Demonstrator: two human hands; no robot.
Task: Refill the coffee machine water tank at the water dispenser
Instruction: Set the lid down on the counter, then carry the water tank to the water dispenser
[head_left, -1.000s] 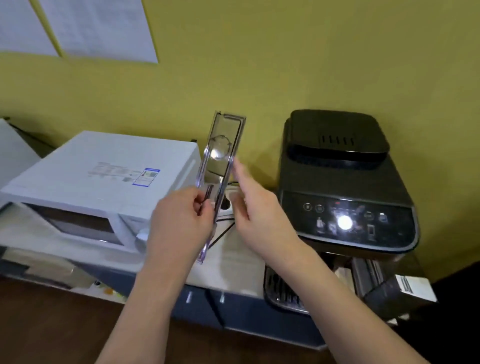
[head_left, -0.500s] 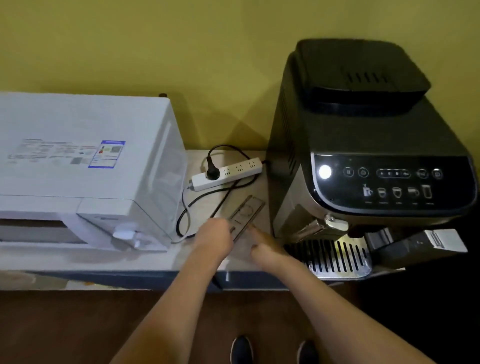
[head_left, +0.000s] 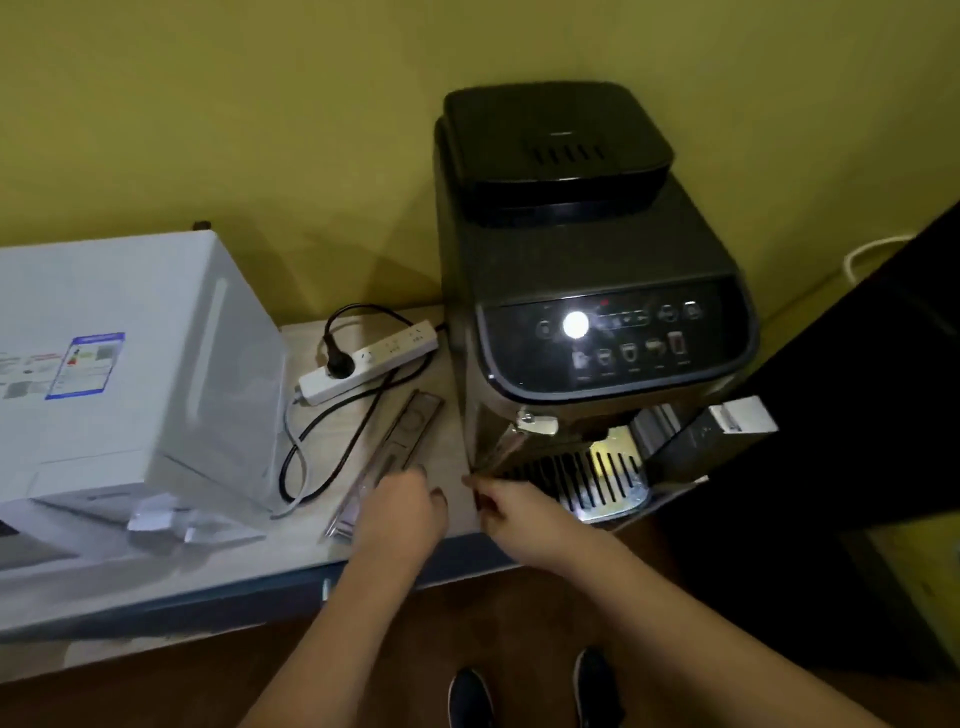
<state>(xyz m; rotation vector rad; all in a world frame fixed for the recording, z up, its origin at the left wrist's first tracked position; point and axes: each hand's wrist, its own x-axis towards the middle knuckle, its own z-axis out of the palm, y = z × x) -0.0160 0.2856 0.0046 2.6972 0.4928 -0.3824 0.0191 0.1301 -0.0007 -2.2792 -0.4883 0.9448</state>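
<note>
The clear, narrow water tank lid (head_left: 410, 423) lies flat on the pale counter (head_left: 291, 561), between the white power strip and the black coffee machine (head_left: 582, 270). My left hand (head_left: 400, 512) rests over the lid's near end, fingers curled on its edge. My right hand (head_left: 511, 512) hovers at the machine's lower left front corner, beside the drip tray (head_left: 587, 480). Its fingers are loosely apart and hold nothing. The machine's control panel (head_left: 618, 338) is lit. The water tank itself cannot be made out.
A white microwave (head_left: 130, 364) fills the counter's left side. The power strip (head_left: 369, 361) with a black plug and looping cable lies behind the lid. A dark box (head_left: 717, 431) leans at the machine's right front. My shoes (head_left: 470, 699) show on the brown floor.
The lid went from upright between both hands down to flat on the counter. My right hand has let go and shifted right toward the machine; my left hand stays on the lid.
</note>
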